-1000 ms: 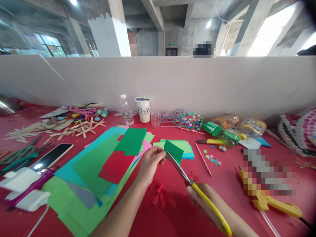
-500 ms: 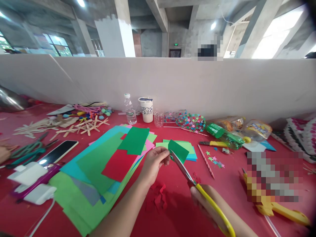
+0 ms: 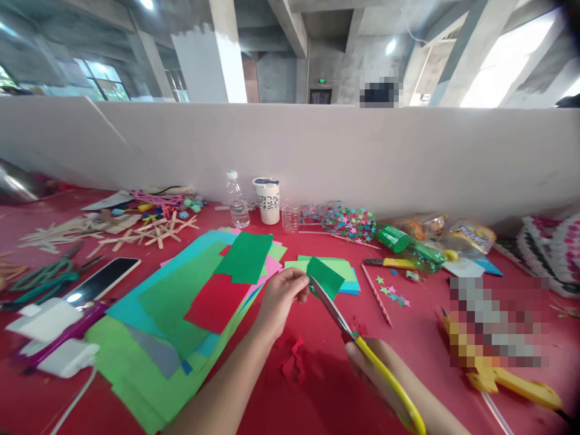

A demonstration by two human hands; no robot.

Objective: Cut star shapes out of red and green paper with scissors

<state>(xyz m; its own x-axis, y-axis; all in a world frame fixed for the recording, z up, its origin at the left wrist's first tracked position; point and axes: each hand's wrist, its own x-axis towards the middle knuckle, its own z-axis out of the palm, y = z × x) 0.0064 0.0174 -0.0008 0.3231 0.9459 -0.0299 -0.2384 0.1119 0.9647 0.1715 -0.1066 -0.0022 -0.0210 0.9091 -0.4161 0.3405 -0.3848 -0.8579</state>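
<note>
My left hand (image 3: 285, 296) is closed in a pinch at the left corner of a small dark green piece of paper (image 3: 328, 278). In my right hand (image 3: 374, 365) is a pair of scissors (image 3: 338, 314) with yellow handles. Its blades point up and left, their tips at the paper's edge near my left fingertips. Curled red paper scraps (image 3: 293, 362) lie on the table below my hands. Behind the held piece sits a small stack of light green and blue paper (image 3: 351, 281). Left of my arm, larger coloured sheets (image 3: 172, 296) overlap in a pile.
A water bottle (image 3: 237, 202) and a paper cup (image 3: 268, 202) stand by the white partition (image 3: 254, 139). A yellow-handled cutter (image 3: 396, 263), a striped straw (image 3: 377, 296) and star confetti (image 3: 394, 296) lie rightward, near a yellow glue gun (image 3: 512, 383). A phone (image 3: 109, 278) rests leftward.
The whole view has shifted very slightly to the left. My hands, the scissors and the green paper keep nearly the same positions relative to each other.
</note>
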